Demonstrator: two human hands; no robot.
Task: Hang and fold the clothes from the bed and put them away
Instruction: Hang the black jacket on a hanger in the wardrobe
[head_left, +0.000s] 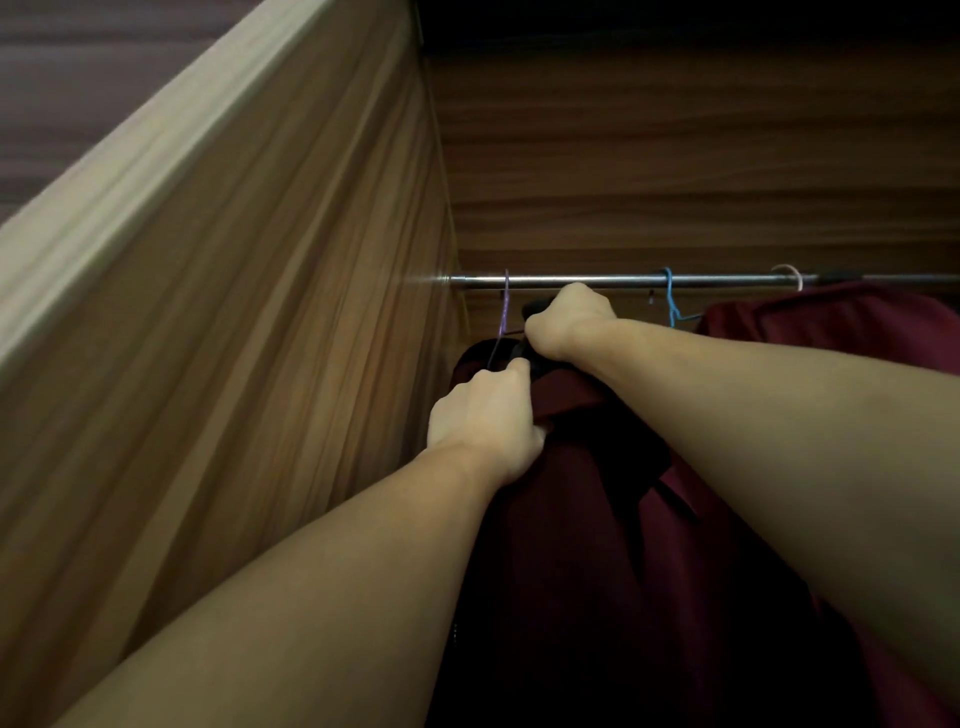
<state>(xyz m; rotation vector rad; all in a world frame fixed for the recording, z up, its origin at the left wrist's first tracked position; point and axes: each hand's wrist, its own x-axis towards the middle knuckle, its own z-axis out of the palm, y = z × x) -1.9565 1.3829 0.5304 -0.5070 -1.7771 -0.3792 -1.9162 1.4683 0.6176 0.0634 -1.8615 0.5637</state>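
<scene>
A dark maroon garment (597, 545) hangs in front of me inside a wooden wardrobe, below a metal rail (623, 281). My left hand (485, 421) grips the garment's left shoulder, fingers curled into the cloth. Higher up, my right hand (563, 322) holds the garment's collar around a dark hanger, just under the rail; its fingers are hidden. A purple hanger (505, 306) hooks over the rail immediately left of my right hand.
The wardrobe's left side wall (260, 338) stands close beside my left arm. Along the rail to the right hang a blue hanger (670, 296), a pink hanger (792, 275) and another maroon garment (841, 322). The back panel (701, 156) is dim.
</scene>
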